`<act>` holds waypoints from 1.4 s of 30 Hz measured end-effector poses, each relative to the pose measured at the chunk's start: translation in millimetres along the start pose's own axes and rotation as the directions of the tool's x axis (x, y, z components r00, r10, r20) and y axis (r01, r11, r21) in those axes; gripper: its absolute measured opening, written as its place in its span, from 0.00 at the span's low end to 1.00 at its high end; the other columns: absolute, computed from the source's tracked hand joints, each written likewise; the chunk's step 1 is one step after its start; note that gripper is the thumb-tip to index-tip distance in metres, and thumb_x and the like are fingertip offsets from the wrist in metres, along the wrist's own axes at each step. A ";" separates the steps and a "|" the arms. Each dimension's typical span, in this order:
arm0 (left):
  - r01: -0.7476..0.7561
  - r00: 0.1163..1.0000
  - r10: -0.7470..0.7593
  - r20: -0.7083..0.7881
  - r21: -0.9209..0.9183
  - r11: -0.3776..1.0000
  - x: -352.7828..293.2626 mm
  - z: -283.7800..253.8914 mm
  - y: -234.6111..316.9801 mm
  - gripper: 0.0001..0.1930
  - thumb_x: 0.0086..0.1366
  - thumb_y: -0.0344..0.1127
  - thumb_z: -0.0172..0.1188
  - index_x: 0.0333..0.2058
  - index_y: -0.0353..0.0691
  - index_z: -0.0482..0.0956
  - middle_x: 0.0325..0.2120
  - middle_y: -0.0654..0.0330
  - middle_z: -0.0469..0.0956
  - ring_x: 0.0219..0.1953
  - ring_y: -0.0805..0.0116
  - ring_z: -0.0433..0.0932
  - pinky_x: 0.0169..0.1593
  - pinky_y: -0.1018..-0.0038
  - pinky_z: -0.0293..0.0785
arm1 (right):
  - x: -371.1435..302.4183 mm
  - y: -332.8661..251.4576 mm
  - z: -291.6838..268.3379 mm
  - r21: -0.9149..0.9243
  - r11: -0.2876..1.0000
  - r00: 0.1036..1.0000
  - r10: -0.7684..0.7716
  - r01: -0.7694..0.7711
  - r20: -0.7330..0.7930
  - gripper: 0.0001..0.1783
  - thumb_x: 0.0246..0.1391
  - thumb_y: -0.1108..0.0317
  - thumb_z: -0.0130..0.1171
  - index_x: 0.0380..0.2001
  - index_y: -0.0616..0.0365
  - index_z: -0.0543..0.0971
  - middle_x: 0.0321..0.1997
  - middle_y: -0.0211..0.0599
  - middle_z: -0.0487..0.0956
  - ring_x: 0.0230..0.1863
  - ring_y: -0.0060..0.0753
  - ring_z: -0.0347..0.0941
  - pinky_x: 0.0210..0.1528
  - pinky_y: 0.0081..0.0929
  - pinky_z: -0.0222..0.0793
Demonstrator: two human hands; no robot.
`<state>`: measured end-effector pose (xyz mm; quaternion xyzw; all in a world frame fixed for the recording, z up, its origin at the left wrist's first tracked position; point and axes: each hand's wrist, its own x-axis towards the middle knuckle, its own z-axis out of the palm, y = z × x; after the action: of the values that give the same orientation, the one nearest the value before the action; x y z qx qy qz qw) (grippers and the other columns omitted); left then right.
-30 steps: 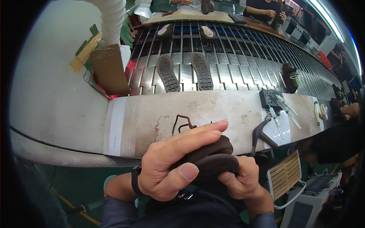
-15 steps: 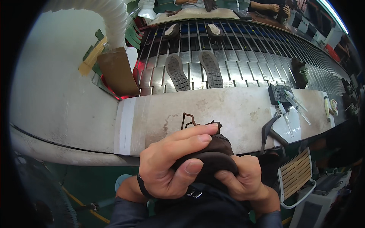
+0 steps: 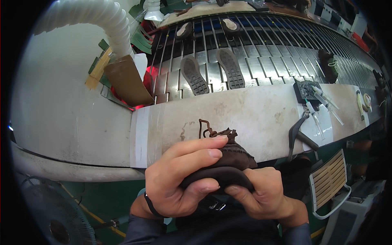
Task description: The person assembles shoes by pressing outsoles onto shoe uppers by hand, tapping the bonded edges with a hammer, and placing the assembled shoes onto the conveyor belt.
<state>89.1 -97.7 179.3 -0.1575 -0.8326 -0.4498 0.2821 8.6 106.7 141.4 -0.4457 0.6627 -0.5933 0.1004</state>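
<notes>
A dark brown shoe (image 3: 234, 157) with brown laces is held close in front of me, over the near edge of the worktable. My left hand (image 3: 179, 175) grips it from the left, fingers laid across its upper and thumb on the dark rim of the sole. From the right, my right hand (image 3: 259, 190) pinches the same rim between thumb and curled fingers. Stiff lace loops (image 3: 205, 128) stick up beyond my left fingertips. The palms and fingers hide much of the shoe.
Two grey shoe soles (image 3: 194, 75) lie on the metal slat conveyor, with two shoes (image 3: 231, 25) farther back. A hammer (image 3: 300, 134), syringes (image 3: 314, 118) and a black block (image 3: 305, 90) sit at the right of the worktable (image 3: 245, 106). A cardboard piece (image 3: 127, 79) stands under a white hose (image 3: 116, 28).
The sole rim has tipped, and its underside shows less than before. Both hands keep their grip. The view has shifted slightly, so the table and conveyor appear a little moved.
</notes>
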 end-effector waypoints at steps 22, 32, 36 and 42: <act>0.136 0.975 -0.151 -0.162 -0.104 0.985 -30.7 -24.7 -7.2 0.17 0.79 0.41 0.60 0.50 0.28 0.79 0.51 0.37 0.84 0.53 0.48 0.86 0.58 0.60 0.82 | 13.0 5.9 42.0 0.041 0.998 0.997 -0.052 0.055 -0.065 0.11 0.62 0.65 0.73 0.33 0.60 0.82 0.19 0.39 0.78 0.16 0.42 0.77 0.20 0.35 0.71; 0.169 0.947 -0.210 -0.245 -0.180 0.969 -37.9 -25.9 -10.8 0.12 0.73 0.32 0.67 0.46 0.28 0.78 0.47 0.36 0.84 0.51 0.45 0.87 0.59 0.54 0.84 | 19.4 2.4 52.1 0.040 0.999 0.999 -0.006 0.008 -0.035 0.12 0.60 0.68 0.73 0.28 0.59 0.79 0.15 0.38 0.75 0.14 0.41 0.74 0.17 0.35 0.67; 0.143 0.952 -0.171 -0.254 -0.124 0.982 -40.6 -27.5 -14.9 0.14 0.68 0.28 0.72 0.45 0.30 0.77 0.46 0.37 0.84 0.50 0.46 0.87 0.58 0.53 0.85 | 22.5 2.2 52.7 -0.001 1.000 1.000 -0.025 0.025 -0.006 0.10 0.61 0.69 0.72 0.29 0.59 0.80 0.16 0.37 0.76 0.14 0.40 0.75 0.17 0.34 0.67; 0.132 0.951 -0.137 -0.277 -0.038 0.991 -46.1 -28.9 -17.1 0.19 0.65 0.29 0.76 0.46 0.32 0.74 0.46 0.38 0.83 0.50 0.47 0.87 0.57 0.53 0.86 | 29.2 -1.5 56.9 -0.052 0.998 0.999 -0.043 0.042 -0.011 0.16 0.60 0.67 0.73 0.24 0.56 0.75 0.13 0.35 0.73 0.13 0.39 0.73 0.15 0.35 0.65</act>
<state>126.3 -131.6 152.4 -0.0381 -0.7891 -0.4935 0.3637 30.0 46.5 138.6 -0.4588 0.6686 -0.5807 0.0723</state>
